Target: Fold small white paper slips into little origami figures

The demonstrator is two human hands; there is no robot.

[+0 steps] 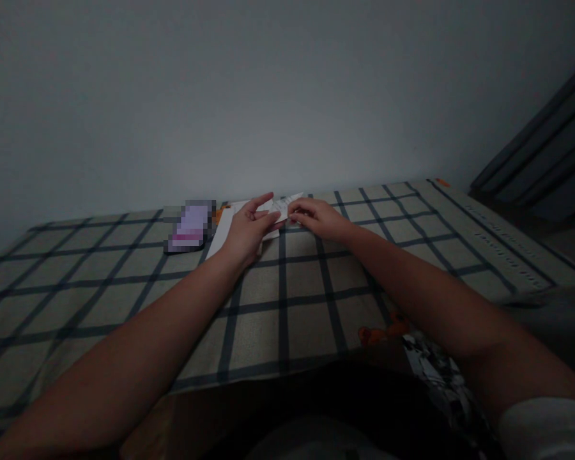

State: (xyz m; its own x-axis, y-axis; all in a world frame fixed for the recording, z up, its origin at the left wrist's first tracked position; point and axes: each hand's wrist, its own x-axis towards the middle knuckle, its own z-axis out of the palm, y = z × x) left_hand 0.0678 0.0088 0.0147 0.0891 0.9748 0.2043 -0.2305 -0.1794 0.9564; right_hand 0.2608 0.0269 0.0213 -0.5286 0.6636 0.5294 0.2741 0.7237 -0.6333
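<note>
Between my two hands is a small piece of white paper (282, 206) with faint dark marks on it. My left hand (249, 225) pinches its left side with the thumb, while the index finger stretches upward. My right hand (319, 217) has its curled fingertips closed on the paper's right edge. Beneath and beside my left hand lies a larger white sheet (221, 230) on the tablecloth, partly covered by the hand. What the fingers hide of the small paper I cannot make out.
A phone (190, 227) with a lit, blurred screen lies left of the sheet. The checked tablecloth (306, 313) covers the table, which meets a plain wall (287, 96) behind. A dark curtain (546, 134) hangs at the right.
</note>
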